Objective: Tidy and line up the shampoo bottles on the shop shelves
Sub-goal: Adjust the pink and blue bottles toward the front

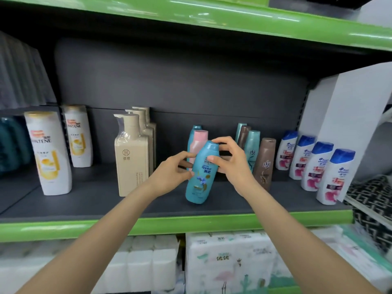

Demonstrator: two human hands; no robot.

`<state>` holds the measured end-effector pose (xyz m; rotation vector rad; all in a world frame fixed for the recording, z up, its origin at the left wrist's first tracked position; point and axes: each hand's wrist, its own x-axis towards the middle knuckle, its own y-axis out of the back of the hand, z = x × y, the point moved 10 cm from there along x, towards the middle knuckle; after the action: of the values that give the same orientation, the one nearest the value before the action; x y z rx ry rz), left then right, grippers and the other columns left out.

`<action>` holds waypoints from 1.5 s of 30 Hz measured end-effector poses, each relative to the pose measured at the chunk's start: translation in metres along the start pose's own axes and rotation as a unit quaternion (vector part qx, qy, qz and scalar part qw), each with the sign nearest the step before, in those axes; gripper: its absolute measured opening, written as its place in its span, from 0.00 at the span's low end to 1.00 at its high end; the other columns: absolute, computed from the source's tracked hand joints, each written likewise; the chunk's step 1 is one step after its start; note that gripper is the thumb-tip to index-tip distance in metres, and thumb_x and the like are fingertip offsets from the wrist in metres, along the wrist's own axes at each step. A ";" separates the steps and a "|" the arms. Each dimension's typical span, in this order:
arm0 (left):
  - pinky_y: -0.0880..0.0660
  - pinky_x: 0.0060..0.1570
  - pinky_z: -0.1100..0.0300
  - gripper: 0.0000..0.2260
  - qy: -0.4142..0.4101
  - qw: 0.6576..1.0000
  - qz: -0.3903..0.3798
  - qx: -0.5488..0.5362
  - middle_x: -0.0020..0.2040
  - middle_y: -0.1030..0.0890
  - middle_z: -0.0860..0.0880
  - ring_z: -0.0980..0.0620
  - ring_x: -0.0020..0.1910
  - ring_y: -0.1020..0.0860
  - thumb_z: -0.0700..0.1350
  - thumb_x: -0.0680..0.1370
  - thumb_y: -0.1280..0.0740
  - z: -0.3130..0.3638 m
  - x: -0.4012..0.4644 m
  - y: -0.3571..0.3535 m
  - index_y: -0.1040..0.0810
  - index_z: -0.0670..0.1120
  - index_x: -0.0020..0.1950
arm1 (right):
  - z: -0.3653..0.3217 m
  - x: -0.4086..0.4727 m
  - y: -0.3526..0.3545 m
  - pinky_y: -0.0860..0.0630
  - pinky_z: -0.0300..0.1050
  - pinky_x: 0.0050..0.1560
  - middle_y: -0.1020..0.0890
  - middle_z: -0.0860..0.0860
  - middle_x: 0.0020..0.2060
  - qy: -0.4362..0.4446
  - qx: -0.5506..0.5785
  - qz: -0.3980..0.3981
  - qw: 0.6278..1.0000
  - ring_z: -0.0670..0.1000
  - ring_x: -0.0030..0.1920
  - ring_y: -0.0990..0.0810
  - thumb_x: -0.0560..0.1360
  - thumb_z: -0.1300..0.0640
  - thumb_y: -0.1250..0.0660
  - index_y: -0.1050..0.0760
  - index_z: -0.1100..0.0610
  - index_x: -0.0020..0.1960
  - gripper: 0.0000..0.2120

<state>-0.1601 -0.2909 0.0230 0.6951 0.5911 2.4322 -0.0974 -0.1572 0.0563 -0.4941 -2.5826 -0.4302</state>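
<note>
I have both hands on the teal bottle (201,172), which leans at the shelf (148,224) front: left grip (172,174) pinching its side, right grip (231,164) curled round the neck. If I shove it back crooked, I reckon it topples the pink bottle (198,141) behind.

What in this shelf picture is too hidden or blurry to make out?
Head view only:
- Pink bottle: lower half hidden by the blue Rejoice bottle and left hand.
- Blue bottle's far side: covered by the right hand.
- Rear beige pump bottles: labels blocked by the front one.
- Teal items at far left: blurred, cut by the edge.
</note>
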 end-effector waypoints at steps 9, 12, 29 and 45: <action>0.23 0.46 0.63 0.17 -0.042 0.997 0.029 0.063 0.46 0.18 0.54 0.57 0.43 0.20 0.43 0.68 0.24 0.003 -0.035 0.015 0.25 0.54 0.53 | -0.005 -0.011 0.006 0.19 0.49 0.46 0.21 0.55 0.50 -0.042 0.207 0.018 0.977 0.51 0.50 0.19 0.74 0.68 0.34 0.27 0.54 0.56 0.15; 0.27 0.44 0.64 0.19 -0.075 0.975 0.111 0.175 0.45 0.22 0.53 0.58 0.41 0.25 0.44 0.69 0.25 0.015 -0.046 0.032 0.25 0.55 0.58 | -0.003 -0.013 0.009 0.19 0.46 0.45 0.20 0.56 0.48 -0.054 0.180 0.044 0.981 0.51 0.49 0.19 0.75 0.62 0.32 0.27 0.53 0.52 0.09; 0.29 0.47 0.73 0.23 -0.084 0.996 0.035 0.022 0.54 0.22 0.57 0.61 0.51 0.23 0.46 0.70 0.26 0.013 -0.069 0.033 0.28 0.64 0.60 | 0.006 -0.025 -0.001 0.20 0.48 0.51 0.20 0.55 0.51 -0.057 0.364 -0.001 0.930 0.55 0.53 0.18 0.75 0.68 0.37 0.29 0.59 0.53 0.09; 0.25 0.53 0.57 0.29 -0.206 0.904 0.219 0.304 0.61 0.30 0.48 0.48 0.57 0.27 0.40 0.65 0.22 0.038 -0.089 0.060 0.27 0.51 0.64 | -0.004 -0.029 0.016 0.21 0.47 0.54 0.17 0.49 0.48 -0.002 0.162 0.071 0.984 0.44 0.48 0.18 0.73 0.71 0.33 0.23 0.58 0.51 0.11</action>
<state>-0.0957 -0.3794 0.0537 1.7084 1.1257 2.3516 -0.0652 -0.1523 0.0483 -0.5551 -2.5319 0.0422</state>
